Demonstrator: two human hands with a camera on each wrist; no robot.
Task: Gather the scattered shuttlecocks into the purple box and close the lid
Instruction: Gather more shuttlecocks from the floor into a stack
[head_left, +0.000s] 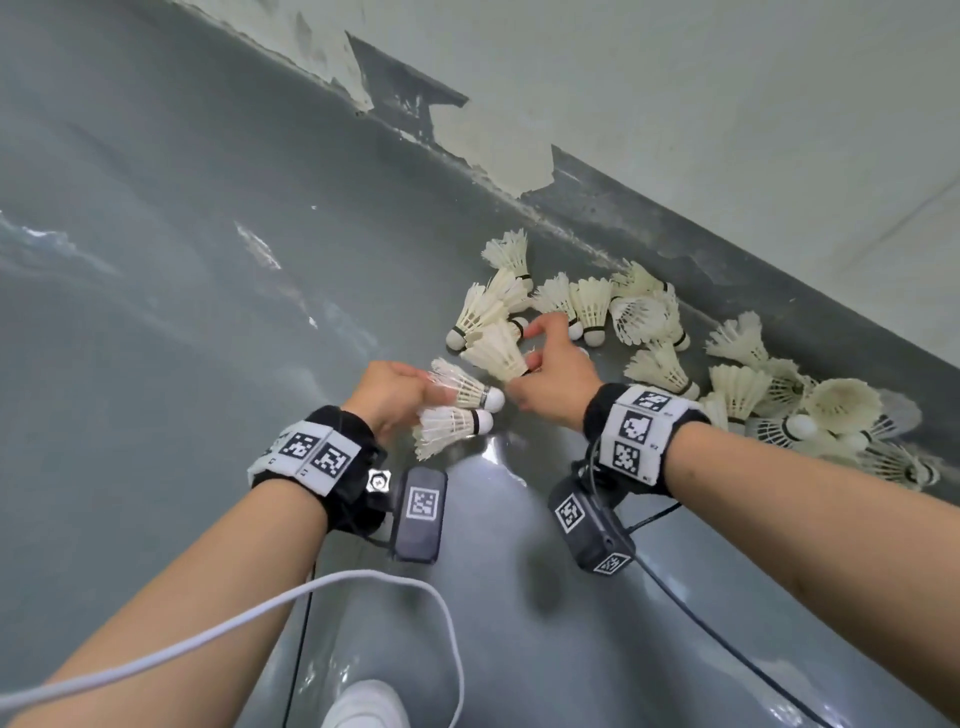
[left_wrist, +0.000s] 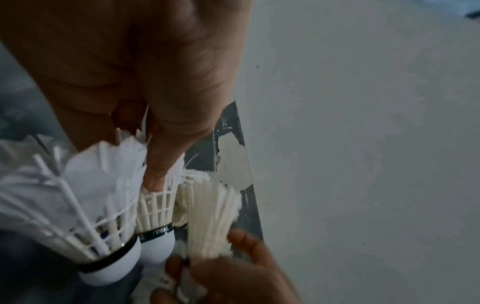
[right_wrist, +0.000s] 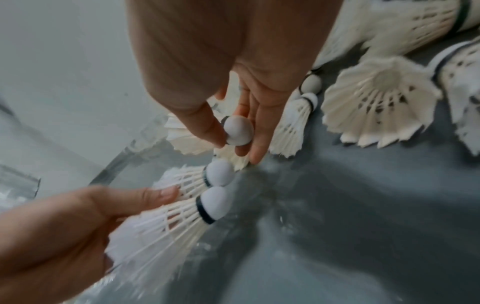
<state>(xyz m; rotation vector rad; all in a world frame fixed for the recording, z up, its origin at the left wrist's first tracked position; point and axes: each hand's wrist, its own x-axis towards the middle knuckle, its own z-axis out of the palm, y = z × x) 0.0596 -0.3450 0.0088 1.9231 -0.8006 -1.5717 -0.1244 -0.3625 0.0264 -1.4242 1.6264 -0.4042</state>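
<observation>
Several white feather shuttlecocks (head_left: 644, 317) lie scattered on the grey floor along the wall base. My left hand (head_left: 400, 392) grips two shuttlecocks (head_left: 457, 408) by their feathers, cork tips (right_wrist: 217, 202) pointing right. Just right of them, my right hand (head_left: 550, 374) pinches the cork (right_wrist: 237, 130) of another shuttlecock (head_left: 493, 351) between thumb and fingers, its feathers pointing away from me. The left wrist view shows the two held shuttlecocks (left_wrist: 103, 216) close up, with the right hand's shuttlecock (left_wrist: 207, 216) beside them. The purple box is out of view.
A pale wall (head_left: 727, 104) with peeling paint runs diagonally behind the pile. A denser heap of shuttlecocks (head_left: 810, 415) sits at the right by the wall. A white cable (head_left: 260, 618) and a white shoe (head_left: 363, 706) are near me.
</observation>
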